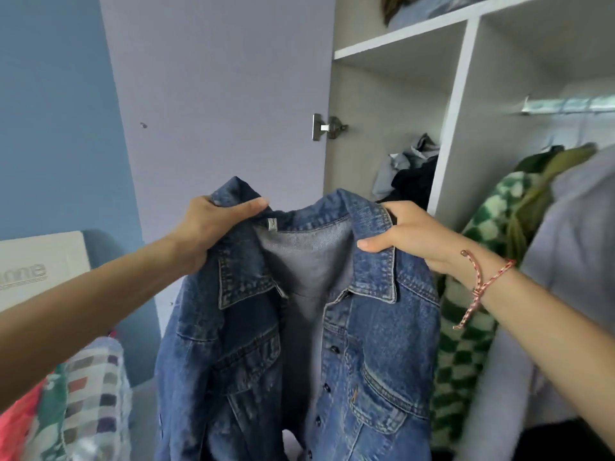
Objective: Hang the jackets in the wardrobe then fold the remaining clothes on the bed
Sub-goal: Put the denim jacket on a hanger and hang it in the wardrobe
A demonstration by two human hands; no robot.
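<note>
**Op:** What's my left doing?
**Eng:** Your left hand (213,227) has its fingers curled tight round the collar and shoulder cloth, at 9 o'clock of the neck opening.

**Op:** And the jacket?
**Eng:** The denim jacket (299,344) hangs open-fronted between your hands, from frame centre down to 6 o'clock, in front of the open wardrobe (456,94). I see no hanger in it. Expect it to be heavy for a garment. It should be stiff at collar and seams, floppy in the body, and neither slippery nor fragile. The sleeves will likely drag and swing.

**Op:** Right side?
**Eng:** Your right hand (409,234) pinches the other collar wing at 3 o'clock of the neck, thumb on the front face, fingers behind. The bracelet (482,284) on that wrist has a loose tail that could snag a button.

**Op:** Where do I hold it for hanging?
**Eng:** Hold it by the collar stand or shoulder seams, where the doubled cloth takes the weight. Skip the pockets and front edges, which will fold. The rail (572,104) sits at 2 o'clock, with a green checked garment (479,227) at 3 o'clock. You'd probably need one hand free for a hanger.
</note>
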